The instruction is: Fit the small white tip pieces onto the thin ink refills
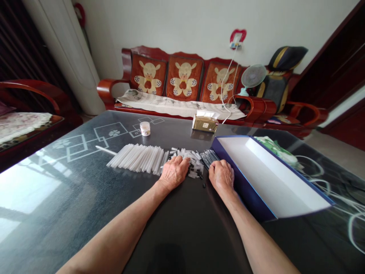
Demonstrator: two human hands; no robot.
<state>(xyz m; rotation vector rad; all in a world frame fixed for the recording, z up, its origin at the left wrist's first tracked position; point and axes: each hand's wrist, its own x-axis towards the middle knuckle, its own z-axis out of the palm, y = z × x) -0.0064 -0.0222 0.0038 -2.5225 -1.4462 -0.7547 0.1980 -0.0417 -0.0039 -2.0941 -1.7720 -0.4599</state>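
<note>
My left hand (174, 173) rests with curled fingers at the left edge of a loose pile of small clear and black pen parts (196, 166). Whatever its fingertips hold is hidden behind the knuckles. My right hand (221, 176) is closed at the near end of a bundle of thin dark pen refills (209, 156), and its fingertips are out of sight too. To the left of my left hand, whitish translucent pen barrels (139, 158) lie side by side in a row. One separate barrel (105, 150) points away at the row's far left.
A blue box with a white inside (273, 179) stands right beside my right hand. Behind are a small white tub (145, 128) and a tissue box (205, 122). A green-and-white bag (278, 152) and white cables (319, 179) lie beyond the box. One black piece (204, 185) sits between my hands.
</note>
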